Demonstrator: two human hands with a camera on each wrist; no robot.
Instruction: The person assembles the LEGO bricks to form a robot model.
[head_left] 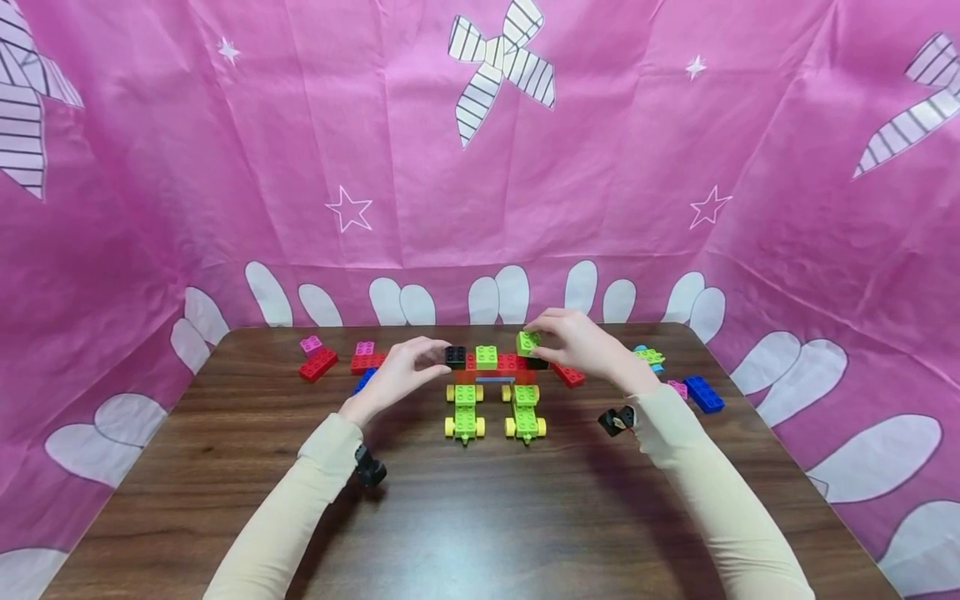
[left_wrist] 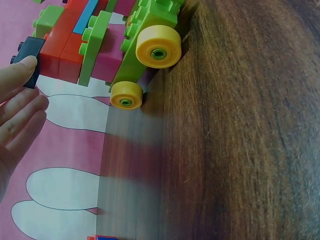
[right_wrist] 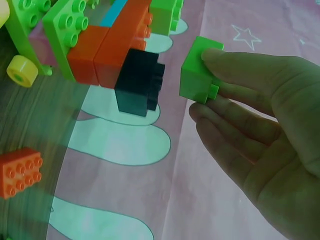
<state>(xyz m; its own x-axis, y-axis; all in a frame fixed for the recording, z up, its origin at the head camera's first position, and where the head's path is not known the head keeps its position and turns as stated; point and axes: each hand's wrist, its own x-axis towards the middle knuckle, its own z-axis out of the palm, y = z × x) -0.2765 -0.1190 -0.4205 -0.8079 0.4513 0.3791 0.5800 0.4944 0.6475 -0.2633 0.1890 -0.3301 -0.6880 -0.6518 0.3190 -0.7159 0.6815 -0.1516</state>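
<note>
A toy brick build stands at the table's middle: a red brick beam raised on two green wheeled bases with yellow wheels. Black bricks sit at both beam ends, and a lime-green brick sits on its middle. My left hand pinches the left black brick between thumb and fingers. Between thumb and fingers, my right hand holds another lime-green brick. That brick is just above the right black brick, with a gap between them in the right wrist view.
Red bricks, pink bricks and a partly hidden blue brick lie at the left. Another red brick, a blue brick and a green-and-blue piece are at the right. A pink curtain hangs behind the table.
</note>
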